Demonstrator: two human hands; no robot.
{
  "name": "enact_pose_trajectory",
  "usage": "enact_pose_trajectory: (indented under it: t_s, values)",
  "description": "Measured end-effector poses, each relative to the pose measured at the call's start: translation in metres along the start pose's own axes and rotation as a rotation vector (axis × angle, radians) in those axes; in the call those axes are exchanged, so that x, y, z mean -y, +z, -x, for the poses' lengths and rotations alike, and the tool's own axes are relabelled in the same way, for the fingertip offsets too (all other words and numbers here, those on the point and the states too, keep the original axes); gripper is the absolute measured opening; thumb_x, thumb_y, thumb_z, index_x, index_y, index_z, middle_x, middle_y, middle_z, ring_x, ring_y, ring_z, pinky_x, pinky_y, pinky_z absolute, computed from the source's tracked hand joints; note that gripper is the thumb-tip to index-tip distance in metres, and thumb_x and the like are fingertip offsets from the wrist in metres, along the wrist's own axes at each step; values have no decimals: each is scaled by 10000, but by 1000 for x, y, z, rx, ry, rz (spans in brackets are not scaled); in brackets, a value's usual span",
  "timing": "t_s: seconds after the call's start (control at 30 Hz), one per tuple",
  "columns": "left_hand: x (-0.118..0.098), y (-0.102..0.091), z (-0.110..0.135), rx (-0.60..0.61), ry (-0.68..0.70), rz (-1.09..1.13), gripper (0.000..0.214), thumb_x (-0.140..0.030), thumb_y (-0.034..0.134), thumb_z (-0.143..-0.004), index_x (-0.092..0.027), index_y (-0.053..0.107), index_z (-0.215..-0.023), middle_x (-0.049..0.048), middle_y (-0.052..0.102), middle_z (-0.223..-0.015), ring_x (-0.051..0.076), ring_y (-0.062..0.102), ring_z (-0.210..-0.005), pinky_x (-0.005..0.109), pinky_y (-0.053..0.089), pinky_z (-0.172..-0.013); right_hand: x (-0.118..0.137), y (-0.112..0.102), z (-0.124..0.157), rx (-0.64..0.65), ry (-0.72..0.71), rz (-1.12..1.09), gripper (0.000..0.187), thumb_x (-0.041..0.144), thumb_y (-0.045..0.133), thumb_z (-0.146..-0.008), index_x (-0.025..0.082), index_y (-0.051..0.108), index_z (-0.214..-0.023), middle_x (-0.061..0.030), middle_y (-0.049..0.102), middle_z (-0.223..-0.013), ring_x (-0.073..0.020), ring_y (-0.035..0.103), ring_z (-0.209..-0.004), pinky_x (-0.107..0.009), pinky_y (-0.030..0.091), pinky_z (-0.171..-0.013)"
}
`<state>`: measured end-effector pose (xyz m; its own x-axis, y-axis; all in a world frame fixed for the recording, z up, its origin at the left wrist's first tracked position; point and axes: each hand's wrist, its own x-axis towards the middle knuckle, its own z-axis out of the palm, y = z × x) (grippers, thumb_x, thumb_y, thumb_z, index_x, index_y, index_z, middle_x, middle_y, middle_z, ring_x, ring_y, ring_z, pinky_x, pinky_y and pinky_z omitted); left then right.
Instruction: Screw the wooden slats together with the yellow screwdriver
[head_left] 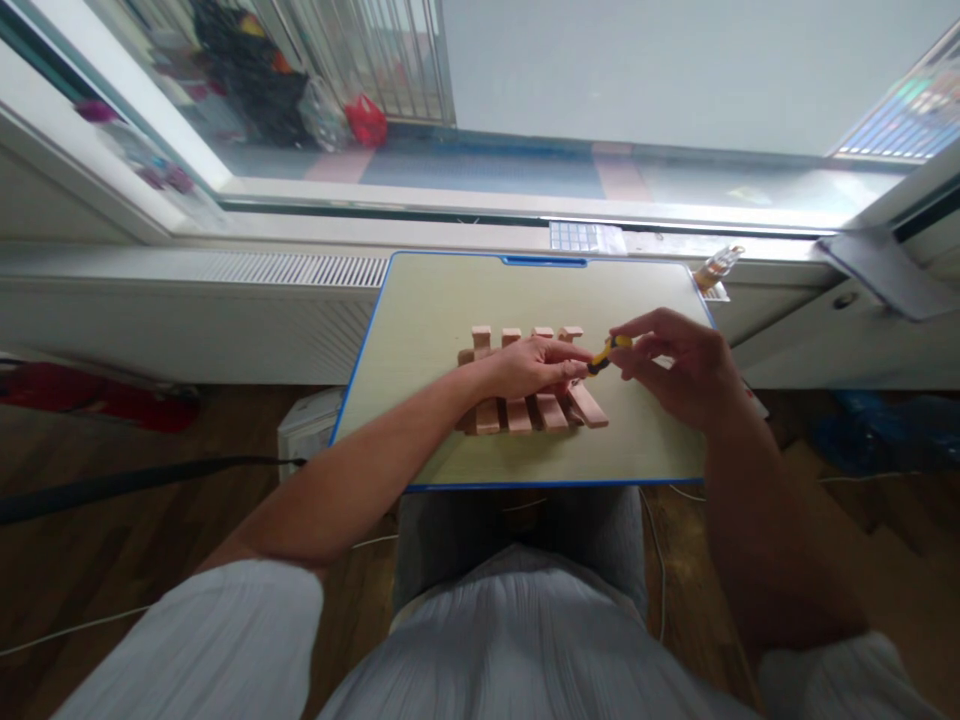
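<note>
A small slatted wooden frame (519,416) lies on the blue-edged board in front of me. Across it rests my left hand (534,366), its fingers drawn together at the rightmost slat, close to the tip of a screwdriver; whatever they pinch is too small to make out. My right hand (671,365) grips the yellow and black handle of the screwdriver (610,352) between thumb and fingers. The tool slants down to the left toward my left fingertips. My left hand and wrist cover the middle of the slats.
The pale board (420,310) stands by the window sill. A clear bottle (718,268) is past its far right corner, and a blister-like pack (585,237) lies on the sill. A radiator (292,268) runs along the left. Cables cross the wooden floor.
</note>
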<state>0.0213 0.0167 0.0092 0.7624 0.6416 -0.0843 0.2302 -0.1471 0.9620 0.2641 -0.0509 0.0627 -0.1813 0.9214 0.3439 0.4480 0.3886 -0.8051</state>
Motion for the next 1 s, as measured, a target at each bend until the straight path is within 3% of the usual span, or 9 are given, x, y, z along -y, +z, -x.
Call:
enact_pose_trajectory:
  t_s: [0.2, 0.33, 0.43, 0.53, 0.67, 0.87, 1.0]
  values:
    - [-3, -2, 1, -10, 53, -114, 568, -472, 674, -1021, -170, 724, -1499, 74, 805, -1054, 162, 695, -900, 280, 517, -823, 2, 11, 2, -137, -111, 269, 433, 514, 845, -915, 254, 538, -754, 9, 661, -682, -158, 575, -602, -308, 463, -579]
    - [-16, -3, 5, -66, 69, -322, 462, -426, 687, -1006, -208, 800, -1398, 63, 821, -997, 173, 705, -850, 286, 515, -796, 9, 13, -2, -113, -105, 479, 458, 446, 745, -945, 244, 450, -660, 41, 480, -562, -130, 401, -545, -307, 329, -572]
    - [-26, -3, 8, -110, 156, -428, 382, -433, 723, -990, -211, 853, -1272, 59, 805, -945, 170, 685, -826, 288, 506, -774, 15, 13, -8, -108, -92, 585, 523, 486, 735, -927, 241, 402, -608, 37, 423, -532, -130, 344, -543, -319, 278, -587]
    - [-22, 1, 4, -155, 239, -296, 386, -467, 792, -949, -159, 849, -1175, 58, 790, -947, 159, 686, -832, 286, 533, -790, 20, 15, -12, -97, -55, 657, 576, 545, 719, -936, 239, 398, -568, 28, 409, -510, -130, 304, -536, -328, 237, -582]
    - [-3, 11, -9, -94, 290, 80, 447, -473, 864, -895, -150, 838, -1204, 99, 819, -1177, 197, 743, -1060, 337, 590, -981, 23, 17, -13, -97, -18, 701, 642, 611, 709, -953, 236, 400, -532, 21, 398, -489, -128, 265, -527, -339, 197, -573]
    - [11, 15, -18, -26, 157, 432, 547, -544, 980, -761, -137, 861, -1106, 89, 839, -1084, 181, 766, -1034, 333, 583, -1005, 24, 13, -13, -94, 33, 729, 660, 715, 760, -909, 241, 480, -546, 11, 451, -482, -142, 356, -495, -335, 217, -560]
    - [10, 10, -15, 9, 132, 416, 506, -527, 969, -793, -142, 873, -1107, 92, 844, -1039, 156, 761, -979, 291, 570, -940, 29, 0, -12, -58, 29, 584, 416, 602, 883, -847, 234, 707, -765, -24, 715, -680, -180, 604, -569, -329, 402, -581]
